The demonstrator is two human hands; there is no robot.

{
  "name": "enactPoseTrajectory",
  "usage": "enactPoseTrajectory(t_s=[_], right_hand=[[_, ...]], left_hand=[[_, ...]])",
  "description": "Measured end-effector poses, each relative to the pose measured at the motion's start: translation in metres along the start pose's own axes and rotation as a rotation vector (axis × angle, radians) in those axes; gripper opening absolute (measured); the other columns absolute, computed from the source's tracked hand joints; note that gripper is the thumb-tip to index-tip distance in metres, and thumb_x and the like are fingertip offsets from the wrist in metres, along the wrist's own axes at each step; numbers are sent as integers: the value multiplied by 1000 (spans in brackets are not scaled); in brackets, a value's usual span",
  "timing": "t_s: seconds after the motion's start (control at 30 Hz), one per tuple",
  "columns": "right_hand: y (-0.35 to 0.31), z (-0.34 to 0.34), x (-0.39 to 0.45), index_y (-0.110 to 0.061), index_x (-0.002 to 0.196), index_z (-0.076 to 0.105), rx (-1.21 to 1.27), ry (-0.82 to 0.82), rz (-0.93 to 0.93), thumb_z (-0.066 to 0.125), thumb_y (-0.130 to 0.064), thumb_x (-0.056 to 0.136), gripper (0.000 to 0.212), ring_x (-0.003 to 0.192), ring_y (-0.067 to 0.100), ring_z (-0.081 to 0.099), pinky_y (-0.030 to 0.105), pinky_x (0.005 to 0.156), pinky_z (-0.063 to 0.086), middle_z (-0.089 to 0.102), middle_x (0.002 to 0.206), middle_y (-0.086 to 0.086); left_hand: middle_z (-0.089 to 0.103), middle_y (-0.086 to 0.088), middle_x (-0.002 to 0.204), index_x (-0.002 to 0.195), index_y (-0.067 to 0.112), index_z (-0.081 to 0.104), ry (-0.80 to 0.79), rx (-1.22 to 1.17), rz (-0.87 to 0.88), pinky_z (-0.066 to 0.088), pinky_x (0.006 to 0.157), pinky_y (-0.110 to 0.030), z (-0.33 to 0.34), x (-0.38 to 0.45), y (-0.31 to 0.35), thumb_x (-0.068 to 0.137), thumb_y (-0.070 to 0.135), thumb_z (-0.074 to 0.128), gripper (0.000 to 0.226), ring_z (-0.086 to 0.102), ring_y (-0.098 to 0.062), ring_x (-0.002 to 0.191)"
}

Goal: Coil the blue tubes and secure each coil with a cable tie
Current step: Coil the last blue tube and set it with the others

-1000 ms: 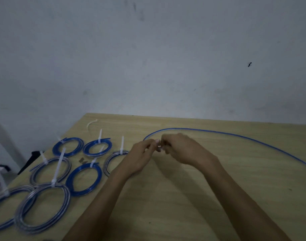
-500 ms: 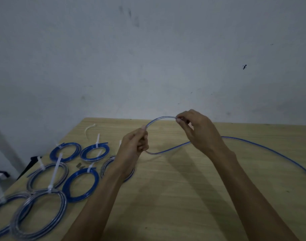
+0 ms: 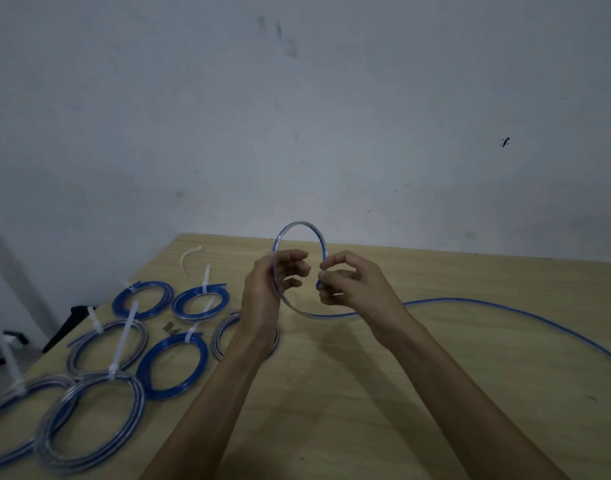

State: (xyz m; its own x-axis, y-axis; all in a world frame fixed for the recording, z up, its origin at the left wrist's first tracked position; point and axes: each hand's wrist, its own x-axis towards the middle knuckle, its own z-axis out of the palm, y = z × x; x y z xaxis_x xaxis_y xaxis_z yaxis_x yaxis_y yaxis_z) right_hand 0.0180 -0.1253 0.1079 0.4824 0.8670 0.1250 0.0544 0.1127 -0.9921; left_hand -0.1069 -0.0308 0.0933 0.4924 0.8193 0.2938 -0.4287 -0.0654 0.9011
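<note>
Since half a second ago the tube [image 3: 299,226] closed into its first loop above the table's [image 3: 366,393] far edge, left hand [image 3: 273,289] gripping, right hand [image 3: 349,284] pinching the end, so next wrap more slack.

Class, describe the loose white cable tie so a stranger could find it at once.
Start at the wooden table's far left corner. Beyond the tied blue coils lies a loose white cable tie. Unlike the others, it is curved, flat on the wood and fastened round nothing.
</note>
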Motion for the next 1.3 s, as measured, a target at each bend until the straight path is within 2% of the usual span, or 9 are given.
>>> enactPoseTrajectory(t_s=[0.27, 0.4, 0.57, 0.67, 0.83, 0.93, 1.07, 1.17, 1.3], right_hand=[[-3, -3, 1, 0, 110, 69, -34, -47, -104, 64, -4, 95, 16, 89, 22, 76, 31, 86, 60, 77, 93, 14], [-4, 4, -1, -5, 96, 76, -130, 15, -235, 67, -12, 95, 11, 75, 11, 71, 21, 73, 55, 76, 81, 7], [-1, 4, -2, -18, 82, 80, -255, 94, -274, 72, -22, 91, 13, 64, 1, 57, 18, 63, 43, 72, 79, -13], [1, 6, -1, -17, 83, 81, -281, 93, -244, 72, -22, 91, 13, 70, 8, 61, 26, 71, 49, 74, 88, -13], [3, 14, -3, -20, 105, 77, -305, -38, -229, 67, -25, 96, 15, 74, -3, 62, 18, 72, 48, 74, 99, -12], [11, 20, -6, -27, 123, 56, -482, -155, -99, 65, -43, 94, 35, 84, 1, 65, 23, 76, 52, 70, 103, -10], [16, 18, -10, -19, 111, 64, -821, -449, -147, 46, -36, 105, 26, 84, 7, 65, 31, 81, 52, 70, 88, -9], [15, 20, -10, -20, 95, 65, -814, -359, -285, 41, -29, 107, 28, 70, 6, 56, 29, 68, 44, 56, 72, -12], [16, 21, -8, -24, 97, 61, -835, -289, -376, 41, -28, 107, 23, 72, -2, 50, 21, 65, 37, 53, 77, -16]], left_hand=[[74, -4, 95, 112, 14, 74, -2, 270, 166, 54, 84, -25, 4, -11, 3, 104, 33, 43, 37, 69, -14, 96], [76, 6, 95, 108, 16, 76, 13, 366, 205, 51, 84, -16, 3, -12, 3, 103, 30, 48, 32, 68, -5, 97], [71, 9, 117, 113, 22, 71, -130, 456, 205, 49, 99, -33, 4, -13, -7, 106, 25, 45, 27, 62, -8, 117], [73, 3, 107, 108, 17, 73, -106, 470, 248, 52, 95, -45, 2, -12, -9, 105, 25, 49, 26, 66, -17, 109], [73, -6, 91, 93, 8, 73, 52, 359, 156, 56, 91, -42, 0, -9, -8, 103, 18, 52, 25, 69, -20, 94], [74, -6, 87, 87, 8, 67, 151, 95, -8, 54, 91, -42, -5, 0, -3, 105, 18, 45, 30, 70, -20, 90], [53, 2, 62, 83, 12, 52, 139, -374, -162, 49, 75, -32, -16, 10, 9, 107, 22, 38, 30, 54, -13, 58], [34, 5, 61, 80, 16, 48, 90, -556, -232, 39, 60, -24, -21, 10, 13, 106, 27, 38, 30, 33, -9, 50], [33, 4, 62, 69, 17, 43, 31, -689, -260, 34, 60, -25, -24, 9, 13, 105, 29, 37, 39, 33, -11, 53]])
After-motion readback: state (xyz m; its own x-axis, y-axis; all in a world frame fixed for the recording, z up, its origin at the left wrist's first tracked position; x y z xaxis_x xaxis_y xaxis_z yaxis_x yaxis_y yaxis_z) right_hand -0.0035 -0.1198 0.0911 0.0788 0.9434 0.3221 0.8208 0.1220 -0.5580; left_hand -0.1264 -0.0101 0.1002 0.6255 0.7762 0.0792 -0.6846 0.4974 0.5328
